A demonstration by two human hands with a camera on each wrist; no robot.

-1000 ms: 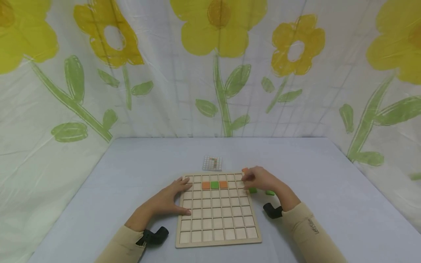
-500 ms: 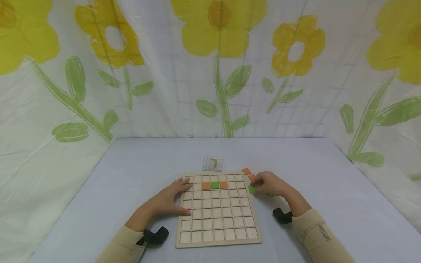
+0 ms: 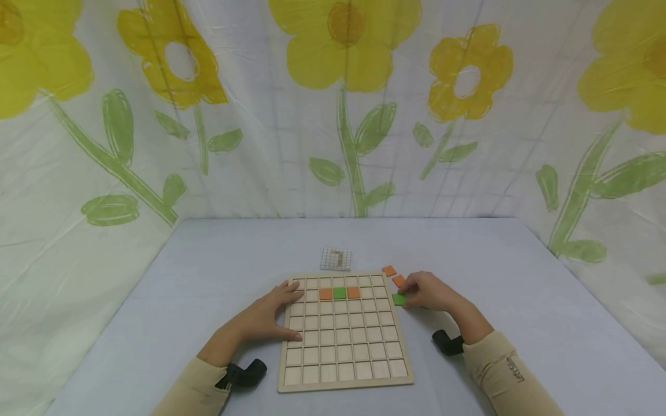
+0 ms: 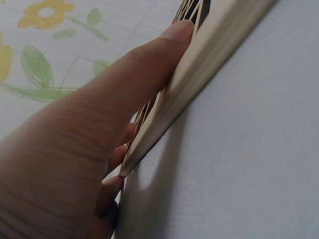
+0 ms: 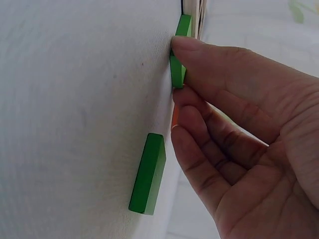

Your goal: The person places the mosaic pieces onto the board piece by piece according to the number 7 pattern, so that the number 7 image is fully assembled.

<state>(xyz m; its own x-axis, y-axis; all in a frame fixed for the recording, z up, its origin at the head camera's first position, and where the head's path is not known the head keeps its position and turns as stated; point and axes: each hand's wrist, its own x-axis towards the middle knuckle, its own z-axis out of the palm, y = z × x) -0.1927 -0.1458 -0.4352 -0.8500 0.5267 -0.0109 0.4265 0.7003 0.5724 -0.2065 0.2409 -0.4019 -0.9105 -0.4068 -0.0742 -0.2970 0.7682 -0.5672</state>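
A wooden grid board [image 3: 346, 385] lies on the table. Its second row from the back holds an orange tile [image 3: 325, 293], a green tile [image 3: 339, 293] and another orange tile [image 3: 353, 292]. My left hand [image 3: 262, 318] rests on the board's left side, thumb [image 4: 149, 64] over the rim and fingers spread toward the far corner. Just off the right edge, my right hand [image 3: 430, 290] pinches a loose green tile [image 5: 177, 72] between thumb and fingertips. A second loose green tile [image 5: 148, 174] lies by that hand, hidden under it in the head view.
Beyond the right hand lie two loose orange tiles, the farther orange tile [image 3: 389, 270] near the board's back right corner. A small card with a printed grid [image 3: 336, 258] sits behind the board. A flowered curtain [image 3: 260, 144] hangs behind the table.
My right hand has moved right and slightly toward me, off the board's back right corner, onto the loose green tile. Both loose orange tiles came into sight. The left hand stays put.
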